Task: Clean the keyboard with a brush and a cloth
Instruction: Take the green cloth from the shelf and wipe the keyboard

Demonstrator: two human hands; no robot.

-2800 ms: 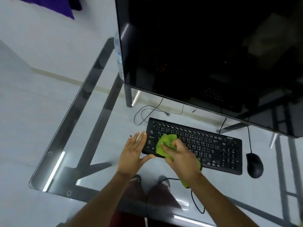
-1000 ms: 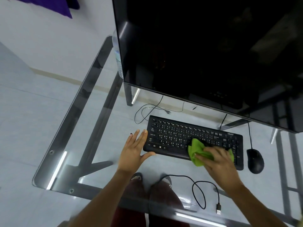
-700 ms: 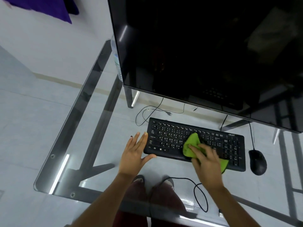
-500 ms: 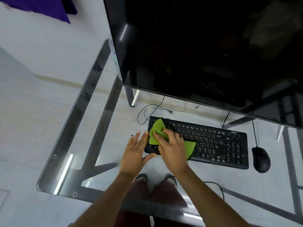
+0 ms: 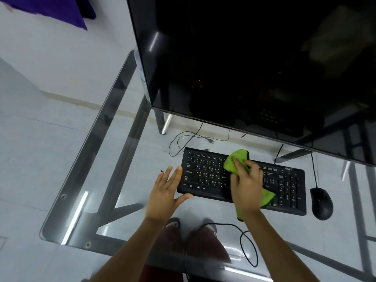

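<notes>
Now right hand (image 5: 246, 186) clutching cloth (image 5: 237, 159) moved rightward to mid-keyboard (image 5: 205, 176), left hand (image 5: 164, 192) stays flat, open.

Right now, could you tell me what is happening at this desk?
A person is wiping a black keyboard with a green cloth. The right hand presses the cloth onto the middle of the keys, while the left hand lies open and flat against the keyboard's left end, steadying it. The keyboard sits on a glass table in front of a dark monitor, with a black mouse to its right. No brush is in view.
</notes>
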